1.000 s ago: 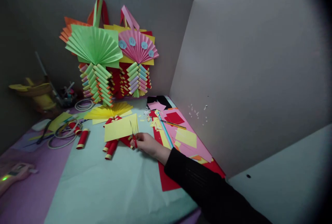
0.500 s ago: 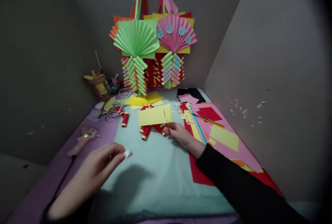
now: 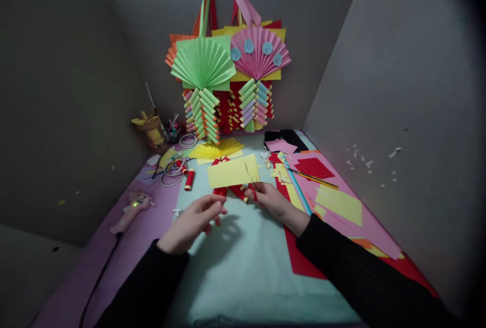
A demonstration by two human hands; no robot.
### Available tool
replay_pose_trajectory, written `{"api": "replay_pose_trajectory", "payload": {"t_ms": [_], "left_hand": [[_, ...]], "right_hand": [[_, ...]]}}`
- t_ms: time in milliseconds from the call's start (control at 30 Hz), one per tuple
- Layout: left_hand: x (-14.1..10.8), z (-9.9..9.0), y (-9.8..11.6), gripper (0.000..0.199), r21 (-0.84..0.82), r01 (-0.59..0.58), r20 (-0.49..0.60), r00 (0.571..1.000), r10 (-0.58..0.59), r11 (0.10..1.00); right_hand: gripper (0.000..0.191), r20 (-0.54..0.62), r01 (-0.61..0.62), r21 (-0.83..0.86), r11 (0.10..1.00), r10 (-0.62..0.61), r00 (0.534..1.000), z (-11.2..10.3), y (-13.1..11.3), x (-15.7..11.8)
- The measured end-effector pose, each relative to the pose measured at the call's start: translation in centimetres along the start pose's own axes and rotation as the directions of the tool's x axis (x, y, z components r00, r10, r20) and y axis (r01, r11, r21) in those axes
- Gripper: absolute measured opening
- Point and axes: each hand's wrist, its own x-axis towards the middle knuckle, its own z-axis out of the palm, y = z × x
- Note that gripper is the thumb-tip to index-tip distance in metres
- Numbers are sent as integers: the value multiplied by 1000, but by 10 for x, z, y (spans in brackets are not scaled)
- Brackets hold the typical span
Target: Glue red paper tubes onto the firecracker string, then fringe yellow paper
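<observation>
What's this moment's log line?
left hand: open, empty; right hand: holding scissors; yellow paper: slit at one end; glue gun: light on

Everything is dimly lit. A soft shadow is cast on the pale green sheet [image 3: 243,282] by the left hand [image 3: 195,220], which is slightly blurred. Far right of the right hand [image 3: 271,201], the edge is blacked out in a curve.
</observation>
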Motion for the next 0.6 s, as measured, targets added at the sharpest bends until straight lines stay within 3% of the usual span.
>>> {"api": "replay_pose_trajectory", "payload": {"t_ms": [67, 133, 200, 300, 367, 433, 600], "left_hand": [[19, 28, 4, 33, -441, 183, 152, 980, -127, 879], [40, 47, 5, 24, -692, 240, 150, 970, -189, 681], [58, 56, 4, 16, -828, 164, 89, 982, -164, 536], [76, 59, 5, 11, -904, -22, -33, 999, -18, 426], [82, 58, 5, 20, -902, -102, -85, 995, 60, 419], [86, 56, 4, 28, -869, -154, -126, 988, 92, 470], [92, 51, -8, 41, -631, -277, -193, 961, 199, 724]], "right_hand": [[41, 4, 40, 23, 999, -40, 999, -1, 1, 1], [41, 4, 71, 53, 996, -71, 997, -2, 1, 1], [41, 3, 100, 89, 991, -101, 995, -3, 1, 2], [41, 12, 133, 118, 984, -136, 991, -5, 1, 3], [40, 26, 124, 118, 985, -128, 991, -5, 1, 3], [41, 40, 97, 116, 989, -102, 994, -5, 1, 4], [42, 56, 24, 116, 993, -31, 998, -5, 0, 3]]}}
